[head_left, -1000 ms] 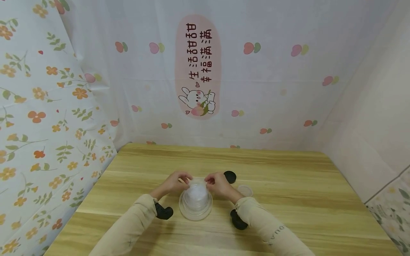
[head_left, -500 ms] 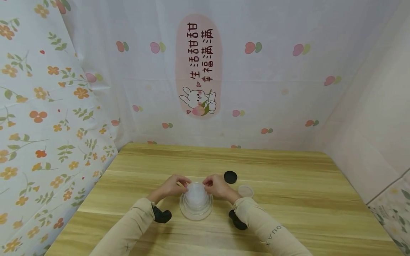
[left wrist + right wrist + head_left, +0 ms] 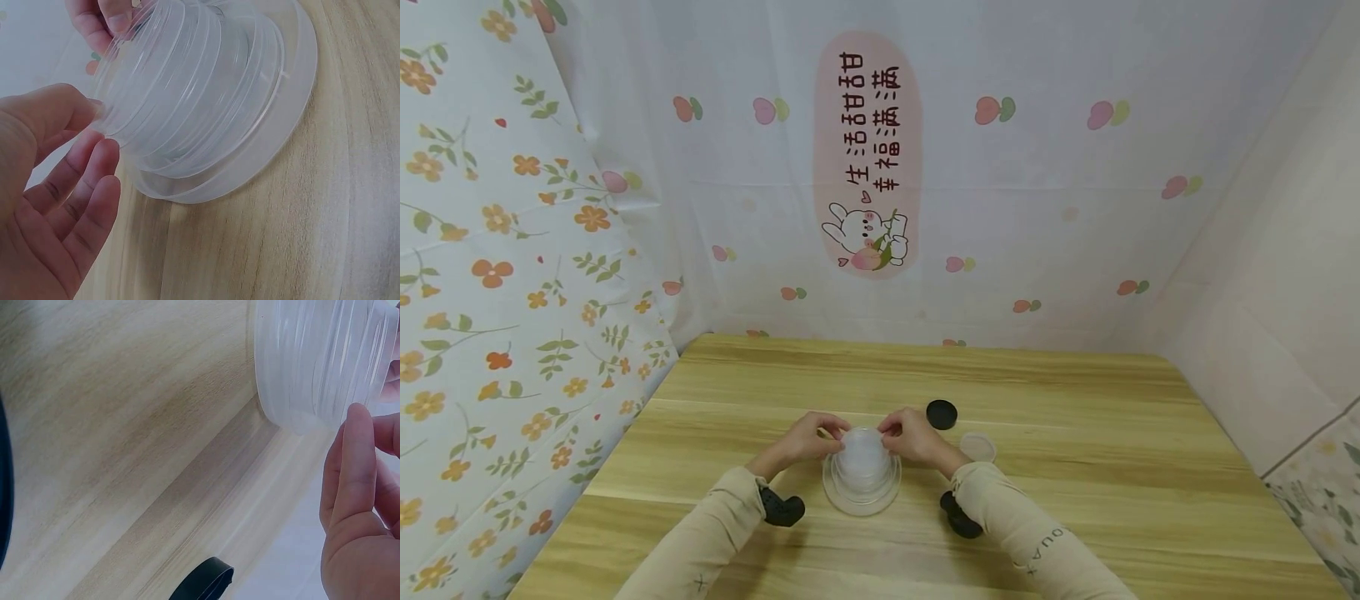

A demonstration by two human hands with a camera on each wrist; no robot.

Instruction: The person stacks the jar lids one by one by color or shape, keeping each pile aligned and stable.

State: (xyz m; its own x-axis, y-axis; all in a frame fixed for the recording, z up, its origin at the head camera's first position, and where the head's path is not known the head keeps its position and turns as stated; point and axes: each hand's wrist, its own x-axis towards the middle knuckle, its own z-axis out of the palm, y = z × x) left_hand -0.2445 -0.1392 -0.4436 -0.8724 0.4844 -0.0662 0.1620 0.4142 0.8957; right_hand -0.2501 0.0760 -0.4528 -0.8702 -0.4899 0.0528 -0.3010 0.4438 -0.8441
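A tapering stack of round clear plastic lids [image 3: 862, 483] stands on the wooden table, the widest at the bottom. At its narrow top, my left hand [image 3: 808, 437] pinches the rim of the uppermost clear lid [image 3: 863, 437] from the left. My right hand [image 3: 917, 437] holds the same rim from the opposite side. In the left wrist view, the left thumb and forefinger meet at the rim, while the other fingers [image 3: 94, 212] are loosely bent beside the stack. The right wrist view shows the right fingertips against the stack's [image 3: 312, 362] upper edge.
A black round lid [image 3: 942, 414] lies behind and right of the stack. Closer in, a smaller clear lid [image 3: 977, 447] lies flat by the right forearm. Patterned cloth [image 3: 1030, 208] hangs behind the table [image 3: 1075, 417] and along its left side.
One second ago a lid appeared tilted up between both hands above the stack. It has come down and now sits level on top, with both hands still at its rim.
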